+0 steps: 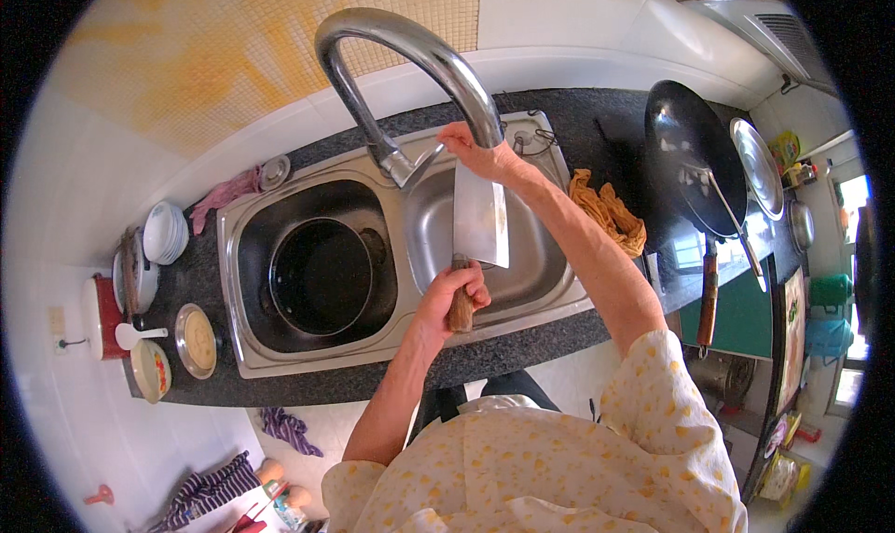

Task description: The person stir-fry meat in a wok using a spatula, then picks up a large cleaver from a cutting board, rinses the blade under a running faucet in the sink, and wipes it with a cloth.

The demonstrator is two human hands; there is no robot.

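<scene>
My left hand (458,292) is closed around the wooden handle of a cleaver (480,215), whose broad metal blade points away from me over the right sink basin (426,232). Up at the faucet, my right hand (482,157) has its fingertips at the end of the faucet lever (424,166). Part of that hand is hidden behind the spout of the chrome gooseneck faucet (419,40). No water can be made out. A dark round pan (321,276) lies in the left basin.
Left of the sink are stacked bowls (165,232), a metal bowl with pale contents (197,340) and a white rice paddle (140,334). On the right are an orange-brown cloth (608,211), a black wok (689,155) with a wooden handle, and a metal lid (757,169).
</scene>
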